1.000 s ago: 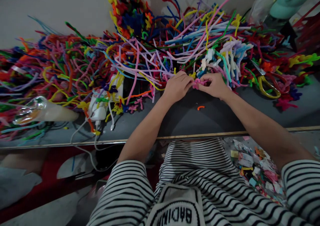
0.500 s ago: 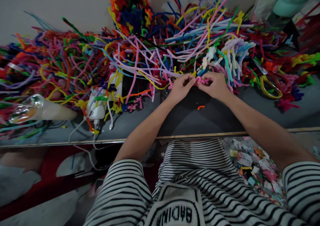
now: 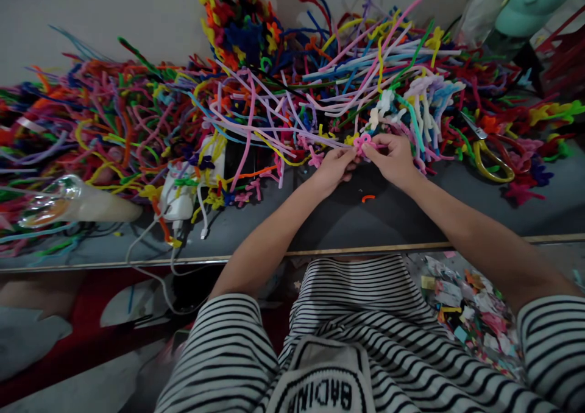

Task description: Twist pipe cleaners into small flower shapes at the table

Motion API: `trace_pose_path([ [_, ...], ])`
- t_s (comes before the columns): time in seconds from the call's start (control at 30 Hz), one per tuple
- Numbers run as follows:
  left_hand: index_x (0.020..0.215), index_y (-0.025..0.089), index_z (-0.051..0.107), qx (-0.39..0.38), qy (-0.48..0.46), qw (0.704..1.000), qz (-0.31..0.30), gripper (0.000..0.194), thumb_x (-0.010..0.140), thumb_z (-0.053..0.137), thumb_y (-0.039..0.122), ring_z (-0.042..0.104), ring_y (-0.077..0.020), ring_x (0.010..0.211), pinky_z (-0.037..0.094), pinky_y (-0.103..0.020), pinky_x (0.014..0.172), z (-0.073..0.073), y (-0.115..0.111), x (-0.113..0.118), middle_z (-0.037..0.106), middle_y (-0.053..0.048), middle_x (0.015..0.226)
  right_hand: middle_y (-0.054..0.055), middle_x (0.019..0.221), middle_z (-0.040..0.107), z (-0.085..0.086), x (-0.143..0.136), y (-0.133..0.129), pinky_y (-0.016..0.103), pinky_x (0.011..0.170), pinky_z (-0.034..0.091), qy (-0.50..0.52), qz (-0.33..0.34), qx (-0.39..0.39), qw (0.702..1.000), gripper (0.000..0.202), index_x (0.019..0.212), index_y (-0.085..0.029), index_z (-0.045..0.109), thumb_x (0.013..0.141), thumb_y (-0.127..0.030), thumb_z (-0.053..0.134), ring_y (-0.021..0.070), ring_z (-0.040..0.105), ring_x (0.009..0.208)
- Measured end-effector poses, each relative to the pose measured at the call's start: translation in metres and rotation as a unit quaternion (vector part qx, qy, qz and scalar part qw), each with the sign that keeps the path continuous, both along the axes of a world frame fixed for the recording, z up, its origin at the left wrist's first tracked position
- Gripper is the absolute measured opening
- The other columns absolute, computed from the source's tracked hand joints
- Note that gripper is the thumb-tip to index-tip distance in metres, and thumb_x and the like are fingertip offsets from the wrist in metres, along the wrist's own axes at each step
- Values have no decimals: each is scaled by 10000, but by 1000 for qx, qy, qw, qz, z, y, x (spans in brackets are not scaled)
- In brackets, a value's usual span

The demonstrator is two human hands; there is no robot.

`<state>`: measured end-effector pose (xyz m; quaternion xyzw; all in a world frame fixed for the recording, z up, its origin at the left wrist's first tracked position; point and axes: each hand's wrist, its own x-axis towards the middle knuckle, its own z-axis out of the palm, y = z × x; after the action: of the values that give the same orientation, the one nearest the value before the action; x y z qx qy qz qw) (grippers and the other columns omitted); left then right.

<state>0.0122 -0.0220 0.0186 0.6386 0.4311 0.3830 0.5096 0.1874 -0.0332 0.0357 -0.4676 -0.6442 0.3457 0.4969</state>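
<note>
One orange scrap (image 3: 368,197) lies nearest me; beyond it, at twelve o'clock, my left hand (image 3: 337,168) and right hand (image 3: 393,158) pinch a pink fuzzy flower (image 3: 360,144). Probably light, soft and easily bent, it is best gripped at its centre. Coloured stems (image 3: 250,111) heap farther off.

A multicoloured, fuzzy pipe-cleaner heap (image 3: 141,111) lines the flat grey desk's (image 3: 361,230) back. Between a boxy white plastic charger (image 3: 178,204), left, and yellow-and-silver metal scissors (image 3: 480,135), right, a looped pink fuzzy flower (image 3: 363,144) lies between the hands (image 3: 337,168), behind a curved orange snippet (image 3: 368,198).
</note>
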Motion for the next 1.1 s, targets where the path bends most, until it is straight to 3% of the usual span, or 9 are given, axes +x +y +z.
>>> trace_pose_path([
  [0.07, 811, 204, 613, 0, -10, 1000, 12, 473, 1007, 547, 630, 478, -107, 574, 380, -249, 502, -2, 0, 2, 582, -20, 689, 10, 645, 562, -1, -1, 2, 308, 560, 361, 28, 9, -27, 999, 393, 692, -213, 641, 808, -558, 791, 148, 484, 617],
  [0.27, 815, 209, 651, 167, 49, 980, 100, 510, 1005, 513, 662, 613, -161, 763, 512, -306, 723, 0, -1, -1, 671, -34, 774, -10, 557, 523, 0, -4, 6, 292, 469, 309, 109, 6, -129, 986, 506, 609, -220, 616, 708, -658, 850, 115, 419, 496],
  [0.6, 852, 210, 665, 279, 158, 940, 119, 419, 1052, 474, 525, 630, -168, 799, 484, -296, 733, 4, -2, -7, 710, -45, 837, -17, 550, 521, 2, -2, 4, 297, 464, 309, 58, 42, -85, 994, 499, 617, -215, 617, 784, -648, 802, 104, 427, 478],
  [0.9, 957, 208, 704, 225, 93, 960, 136, 486, 1048, 442, 608, 617, -146, 733, 481, -273, 692, 4, -2, -8, 712, -31, 837, 14, 604, 629, 7, -2, 1, 283, 424, 329, 100, 67, -141, 983, 472, 655, -214, 694, 726, -655, 846, 120, 520, 482],
  [1.1, 968, 193, 717, 209, 83, 967, 124, 466, 994, 545, 625, 625, -144, 785, 468, -260, 688, 1, 4, -10, 732, -40, 875, 38, 733, 728, 0, 0, 3, 286, 438, 399, 103, 75, -115, 985, 456, 686, -218, 726, 756, -655, 835, 124, 563, 506],
])
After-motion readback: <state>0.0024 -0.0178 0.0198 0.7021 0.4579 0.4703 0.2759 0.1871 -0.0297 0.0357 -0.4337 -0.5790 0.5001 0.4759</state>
